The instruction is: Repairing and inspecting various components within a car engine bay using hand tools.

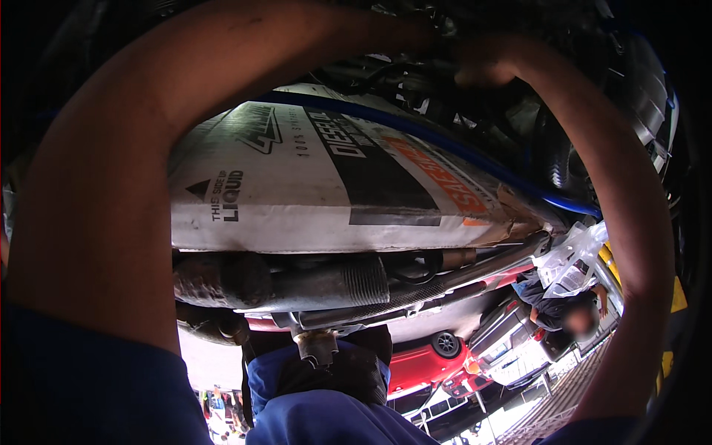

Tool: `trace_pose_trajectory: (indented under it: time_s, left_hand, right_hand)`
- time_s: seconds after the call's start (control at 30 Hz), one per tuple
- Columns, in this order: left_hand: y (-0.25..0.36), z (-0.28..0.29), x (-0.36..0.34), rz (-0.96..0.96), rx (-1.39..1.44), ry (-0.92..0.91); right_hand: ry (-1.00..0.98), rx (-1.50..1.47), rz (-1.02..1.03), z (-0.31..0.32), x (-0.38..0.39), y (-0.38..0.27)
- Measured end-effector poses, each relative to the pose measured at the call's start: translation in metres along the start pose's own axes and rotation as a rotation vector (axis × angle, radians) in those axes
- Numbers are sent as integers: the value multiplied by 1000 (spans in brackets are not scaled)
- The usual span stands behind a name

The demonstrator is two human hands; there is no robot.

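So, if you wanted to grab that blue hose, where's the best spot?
Probably around the middle of the blue hose, approached from the camera's side and gripped across its length. It looks slim and gently bowed, and nothing covers that stretch; farther left, the left forearm hides it. How firmly it's fixed, I can't tell.

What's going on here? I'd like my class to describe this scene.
A person is reaching both bare arms in among dark mechanical parts. The right hand is partly shadowed, and the left hand near it is mostly lost in darkness; what either holds can't be made out. A blue hose crosses in front of white cardboard. Beyond are a red car and another person.
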State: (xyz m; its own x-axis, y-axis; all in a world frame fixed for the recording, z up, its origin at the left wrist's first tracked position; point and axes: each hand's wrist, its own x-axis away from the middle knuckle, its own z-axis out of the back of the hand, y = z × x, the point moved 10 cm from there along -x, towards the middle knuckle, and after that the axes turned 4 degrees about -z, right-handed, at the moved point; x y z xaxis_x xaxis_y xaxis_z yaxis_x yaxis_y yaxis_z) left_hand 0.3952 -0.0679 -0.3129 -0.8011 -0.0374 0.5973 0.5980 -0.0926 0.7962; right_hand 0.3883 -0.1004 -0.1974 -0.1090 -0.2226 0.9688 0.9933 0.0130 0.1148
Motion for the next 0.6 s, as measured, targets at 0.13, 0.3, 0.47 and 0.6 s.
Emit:
trace_pose_trajectory:
  time_s: [0.13, 0.3, 0.47, 0.6]
  left_hand:
    - [-3, 3, 0, 9, 13, 3]
    - [-26, -4, -24, 6, 93, -5]
    - [-28, -9, -31, -5, 136, -15]
    - [-30, -15, -36, -92, -61, -75]
  right_hand:
    - [-27, -19, 6, -6, -7, 5]
    - [72, 28, 72, 6, -11, -1]
    - [46, 30, 19, 5, -4, -4]
    - [112, 18, 39, 5, 0, -1]
